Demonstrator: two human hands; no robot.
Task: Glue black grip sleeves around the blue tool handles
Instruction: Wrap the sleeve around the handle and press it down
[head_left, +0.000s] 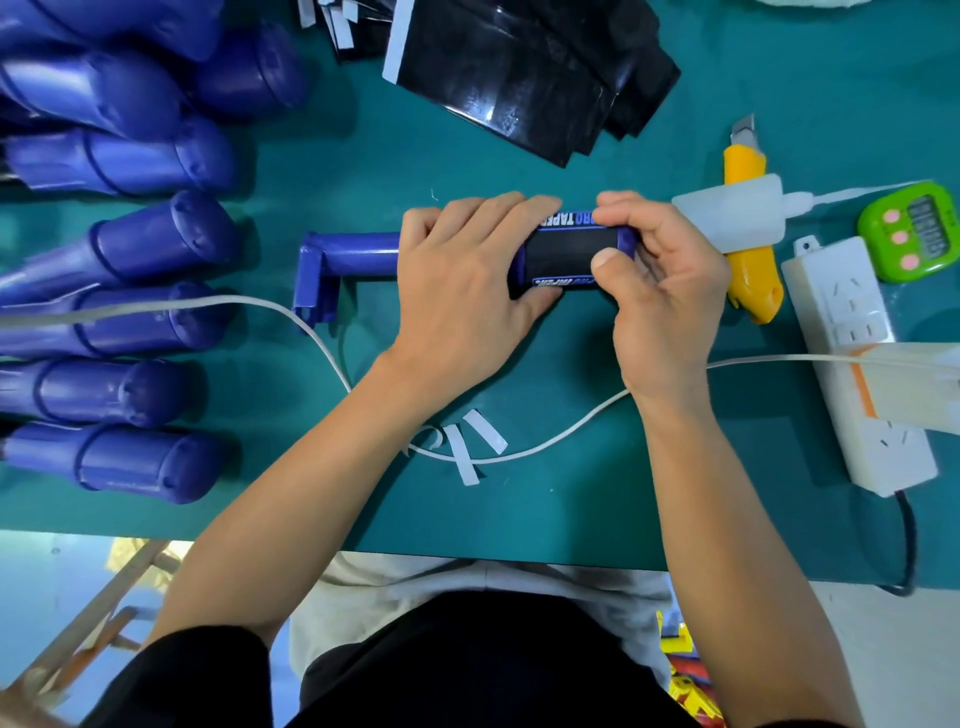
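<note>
A blue tool handle (353, 257) lies sideways on the green table (545, 499) at the centre, its bracket end pointing left. A black grip sleeve (569, 253) with white lettering wraps its right end. My left hand (462, 291) grips the handle's middle, fingers curled over the top. My right hand (660, 291) pinches the sleeve at the handle's right end, thumb pressed on its front. A stack of black sleeves (519, 73) with white strips lies at the back centre. Several bare blue handles (130, 249) are piled on the left.
A white glue bottle (732, 218) lies over a yellow utility knife (748, 260) right of my hands. A white power strip (852, 353), a green timer (919, 228) and a white cable (519, 452) are nearby. Peeled white strips (467, 447) lie near the table's front edge.
</note>
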